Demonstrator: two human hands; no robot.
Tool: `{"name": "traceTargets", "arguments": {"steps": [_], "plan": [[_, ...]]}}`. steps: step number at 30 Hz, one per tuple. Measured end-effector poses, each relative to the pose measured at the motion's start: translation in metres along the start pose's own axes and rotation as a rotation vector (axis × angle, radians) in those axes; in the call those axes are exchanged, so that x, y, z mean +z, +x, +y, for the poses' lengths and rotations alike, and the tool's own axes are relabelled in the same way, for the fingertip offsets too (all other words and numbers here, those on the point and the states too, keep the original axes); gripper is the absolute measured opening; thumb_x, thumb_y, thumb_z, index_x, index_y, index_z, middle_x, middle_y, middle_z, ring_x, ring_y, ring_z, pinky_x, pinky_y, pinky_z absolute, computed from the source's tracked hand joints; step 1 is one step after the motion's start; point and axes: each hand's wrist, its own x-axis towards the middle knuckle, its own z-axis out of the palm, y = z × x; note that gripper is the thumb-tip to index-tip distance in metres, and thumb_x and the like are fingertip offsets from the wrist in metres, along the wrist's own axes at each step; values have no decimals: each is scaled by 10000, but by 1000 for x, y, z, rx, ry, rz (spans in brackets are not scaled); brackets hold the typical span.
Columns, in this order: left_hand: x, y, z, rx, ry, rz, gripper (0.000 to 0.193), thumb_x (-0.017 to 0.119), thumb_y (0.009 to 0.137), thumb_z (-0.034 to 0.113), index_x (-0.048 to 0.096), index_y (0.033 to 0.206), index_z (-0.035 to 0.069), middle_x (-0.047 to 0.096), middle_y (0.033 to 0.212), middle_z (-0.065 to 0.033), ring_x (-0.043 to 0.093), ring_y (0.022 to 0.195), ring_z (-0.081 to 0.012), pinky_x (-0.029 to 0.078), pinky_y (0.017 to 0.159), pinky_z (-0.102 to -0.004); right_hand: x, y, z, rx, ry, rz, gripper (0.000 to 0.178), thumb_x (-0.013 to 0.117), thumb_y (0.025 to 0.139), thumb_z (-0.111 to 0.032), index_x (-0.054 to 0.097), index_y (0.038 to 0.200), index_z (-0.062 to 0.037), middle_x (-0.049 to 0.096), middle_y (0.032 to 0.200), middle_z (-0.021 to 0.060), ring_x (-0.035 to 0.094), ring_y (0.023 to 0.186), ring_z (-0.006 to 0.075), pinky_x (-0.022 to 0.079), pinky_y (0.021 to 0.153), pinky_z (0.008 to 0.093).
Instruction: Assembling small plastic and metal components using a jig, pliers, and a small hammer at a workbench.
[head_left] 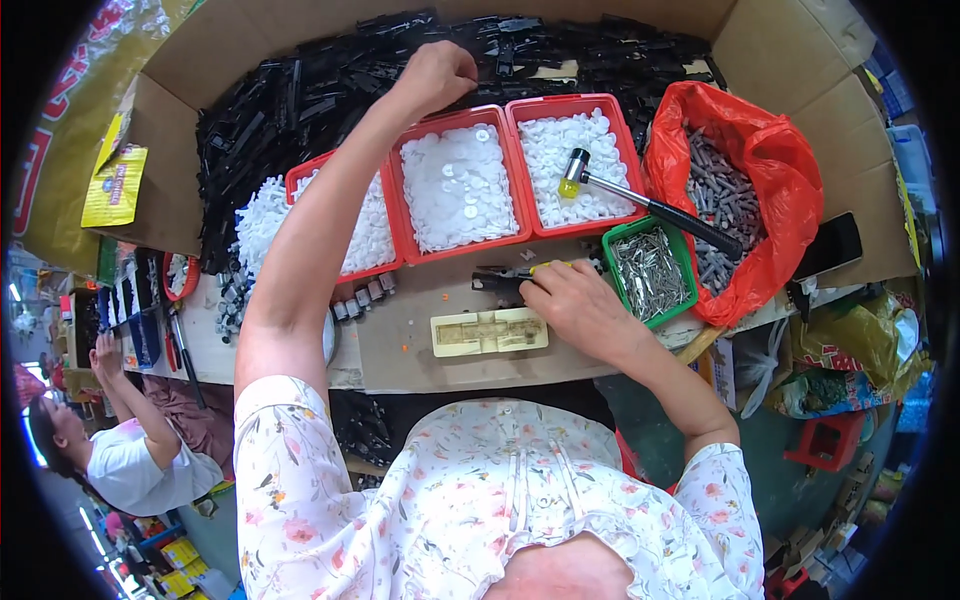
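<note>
My left hand (435, 78) reaches over the red trays to the long heap of black plastic parts (275, 115). Its fingers are bent together at the heap's near edge, and their tips are hidden. On the brown work surface, my right hand (575, 308) has its fingers closed at the end of a small black piece (497, 283). A bit of yellow shows behind that hand. Just below the black piece lies a cream-coloured jig block (490, 332) with a recessed channel.
Red trays hold white round parts (460, 190). A black-handled hammer (690, 225) lies across one tray and a red bag (735, 120) of grey pieces. A green basket (650, 270) holds metal pins. Cardboard walls surround the heap; a phone (830, 245) lies right. Another person (150, 450) works at left.
</note>
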Motion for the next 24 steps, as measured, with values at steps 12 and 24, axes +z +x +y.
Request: {"name": "traceTargets", "arguments": {"steps": [12,24], "plan": [[-56,-157,45,-155,-603,156,114,720,884,54,724,970,-20,692,862,1,598,797,-56,504,732,-224,-13,30,-23,-32,123,290,178,739,789,-54,670,953,-45,620,921,108,635,891,283,495,732,401],[-3,-269,112,-221,-765,88,105,707,880,32,720,959,-36,704,885,-53,655,799,-110,520,708,-246,-12,9,-64,-175,-161,303,207,706,770,-106,687,974,-76,619,941,30,608,926,223,440,796,373]]}}
